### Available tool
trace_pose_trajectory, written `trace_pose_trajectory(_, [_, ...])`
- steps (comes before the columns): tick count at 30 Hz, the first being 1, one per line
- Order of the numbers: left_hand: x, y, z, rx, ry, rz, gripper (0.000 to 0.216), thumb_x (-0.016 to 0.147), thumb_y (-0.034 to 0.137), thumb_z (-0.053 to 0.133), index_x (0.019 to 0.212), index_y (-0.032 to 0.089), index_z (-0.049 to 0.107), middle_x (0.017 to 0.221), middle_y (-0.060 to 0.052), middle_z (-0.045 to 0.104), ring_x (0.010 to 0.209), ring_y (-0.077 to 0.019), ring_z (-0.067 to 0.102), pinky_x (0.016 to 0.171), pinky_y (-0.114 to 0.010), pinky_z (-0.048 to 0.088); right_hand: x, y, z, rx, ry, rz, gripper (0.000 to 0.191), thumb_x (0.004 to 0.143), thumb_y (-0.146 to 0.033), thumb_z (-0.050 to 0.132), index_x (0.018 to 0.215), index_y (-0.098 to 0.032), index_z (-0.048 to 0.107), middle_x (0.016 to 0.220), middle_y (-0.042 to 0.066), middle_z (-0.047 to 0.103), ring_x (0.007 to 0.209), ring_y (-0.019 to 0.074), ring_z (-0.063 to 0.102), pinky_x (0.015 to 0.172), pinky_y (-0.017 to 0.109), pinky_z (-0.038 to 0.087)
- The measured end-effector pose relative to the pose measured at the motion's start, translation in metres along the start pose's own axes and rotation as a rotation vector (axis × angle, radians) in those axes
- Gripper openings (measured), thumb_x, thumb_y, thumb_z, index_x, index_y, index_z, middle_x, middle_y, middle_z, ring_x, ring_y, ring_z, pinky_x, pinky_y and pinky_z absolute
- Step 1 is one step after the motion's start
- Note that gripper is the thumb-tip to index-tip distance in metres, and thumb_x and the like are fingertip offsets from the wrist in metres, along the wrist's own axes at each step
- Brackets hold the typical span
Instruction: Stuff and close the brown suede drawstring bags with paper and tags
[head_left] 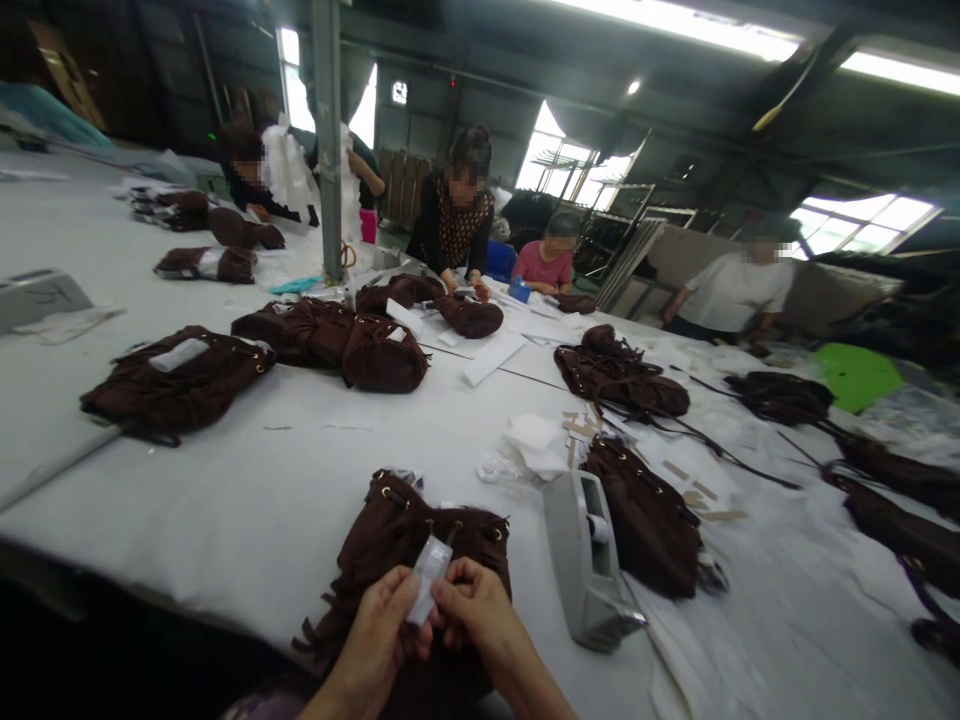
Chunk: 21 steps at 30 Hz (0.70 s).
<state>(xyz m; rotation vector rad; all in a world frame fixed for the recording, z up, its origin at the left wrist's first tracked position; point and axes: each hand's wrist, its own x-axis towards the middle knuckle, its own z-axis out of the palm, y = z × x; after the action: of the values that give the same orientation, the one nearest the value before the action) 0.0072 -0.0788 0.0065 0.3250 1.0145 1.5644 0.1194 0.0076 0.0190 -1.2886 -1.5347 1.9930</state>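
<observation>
head view. landmark: tape dispenser (581,570), grey, standing on the white desk (225,500).

small packet (430,570), pale and shiny, is left of the dispenser, above the near bag (367,540). left hand (382,620): fingers closed on the packet's left edge. right hand (476,605): fingers pinched on its right edge, near the lower end. near bag is dark brown with brass eyelets and fringe; it lies just left of the dispenser, under both hands.

second bag (645,520), also brown, lies just right of the dispenser. crumpled paper (536,447) sits behind the dispenser, near it; card strips (701,490) are scattered to its right, past the second bag. fringed bag (180,385) with a white label (178,355) on top: well apart, far left of the dispenser. co-worker (427,225) in a dark top leans over the desk, well beyond the dispenser, hands at another brown bag (471,318).
</observation>
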Motion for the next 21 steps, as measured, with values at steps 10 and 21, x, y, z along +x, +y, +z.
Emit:
trace_pose_trajectory(10, [-0.001, -0.002, 0.004, 0.283, 0.002, 0.138, 0.036, 0.081, 0.054, 0.053, 0.085, 0.019, 0.048, 0.056, 0.003, 0.057, 0.043, -0.01, 0.052, 0.043, -0.02, 0.044, -0.029, -0.016, 0.008, -0.121, 0.12, -0.151, 0.05, 0.071, -0.062, 0.059, 0.064, -0.013, 0.062, 0.051, 0.0, 0.055, 0.04, 0.0065, 0.039, 0.04, 0.021, 0.025])
trace_pose_trajectory(21, [0.0, -0.008, -0.021, 0.409, -0.122, -0.046, 0.053, 0.076, 0.068, 0.046, 0.093, 0.019, 0.052, 0.053, 0.002, 0.056, 0.036, -0.0098, 0.049, 0.036, -0.018, 0.033, -0.017, -0.002, 0.008, -0.505, 0.147, -0.289, 0.049, 0.08, -0.056, 0.051, 0.058, -0.014, 0.062, 0.055, 0.003, 0.06, 0.053, 0.0135, 0.053, 0.052, 0.023, 0.037])
